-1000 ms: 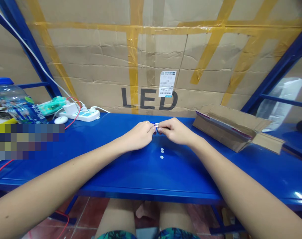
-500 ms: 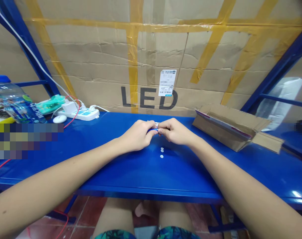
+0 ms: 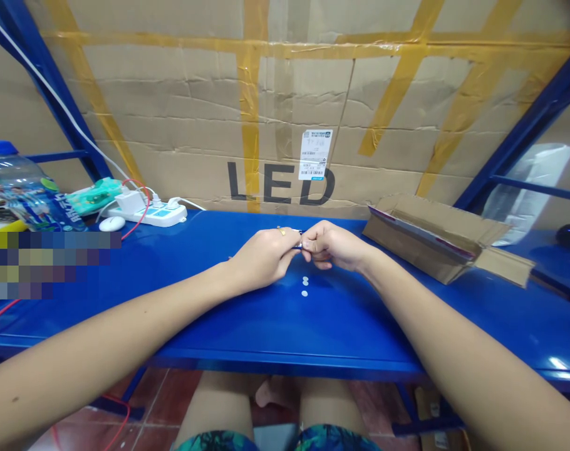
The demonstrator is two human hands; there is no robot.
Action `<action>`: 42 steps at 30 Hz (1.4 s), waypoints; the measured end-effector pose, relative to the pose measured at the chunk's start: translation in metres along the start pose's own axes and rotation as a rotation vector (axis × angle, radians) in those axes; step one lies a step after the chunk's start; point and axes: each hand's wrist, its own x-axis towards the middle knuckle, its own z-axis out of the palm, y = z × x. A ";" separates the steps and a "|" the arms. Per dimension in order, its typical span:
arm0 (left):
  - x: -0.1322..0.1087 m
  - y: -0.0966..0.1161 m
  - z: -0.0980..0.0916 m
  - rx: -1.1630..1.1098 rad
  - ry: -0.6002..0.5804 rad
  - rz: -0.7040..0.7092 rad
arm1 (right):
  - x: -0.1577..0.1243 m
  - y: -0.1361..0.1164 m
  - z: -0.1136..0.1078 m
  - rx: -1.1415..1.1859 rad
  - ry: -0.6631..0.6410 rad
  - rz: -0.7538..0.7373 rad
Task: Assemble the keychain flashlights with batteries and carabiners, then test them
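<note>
Over the middle of the blue table (image 3: 247,326), my left hand (image 3: 265,258) is closed around a small object with white and dark blue parts (image 3: 297,242). Most of this object is hidden by the fingers, so its kind cannot be made out. At its right end, my right hand (image 3: 334,247) has thumb and forefinger pinched together, touching it. A small yellowish bit (image 3: 282,232) shows at the top of my left hand. Three small whitish discs (image 3: 304,293) lie on the table just in front of the hands, two of them touching or overlapping.
An open cardboard box (image 3: 416,241) stands at the right. At the left are a white power strip (image 3: 165,216) with plugs and cables, a white rounded device (image 3: 112,224) and a plastic bottle (image 3: 29,194). A large cardboard sheet (image 3: 191,125) marked LED forms the back.
My left hand has rolled over the small object, covering more of it. My right hand's fingers have curled and turned at its right end. The discs stay put.
</note>
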 end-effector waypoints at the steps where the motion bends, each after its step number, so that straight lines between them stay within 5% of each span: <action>1: 0.000 0.000 0.001 0.023 -0.002 0.015 | 0.000 0.000 -0.001 0.025 -0.011 0.024; 7: 0.002 -0.004 0.002 0.227 0.004 0.167 | 0.003 0.004 -0.010 0.266 -0.140 0.217; 12: 0.004 -0.002 -0.002 0.170 0.004 0.133 | 0.001 0.003 -0.012 0.258 -0.153 0.189; 21: 0.005 -0.004 -0.001 -0.265 0.061 -0.167 | -0.004 -0.006 -0.006 -0.386 0.092 -0.095; 28: 0.010 -0.002 -0.004 -0.552 -0.019 -0.507 | -0.003 -0.004 -0.005 -0.834 0.124 -0.308; 37: 0.018 -0.002 -0.015 -0.507 -0.323 -0.662 | -0.006 -0.003 -0.003 -1.071 0.089 -0.462; 42: 0.015 -0.003 -0.020 -0.810 -0.418 -0.818 | -0.007 -0.002 0.000 -1.142 0.066 -0.479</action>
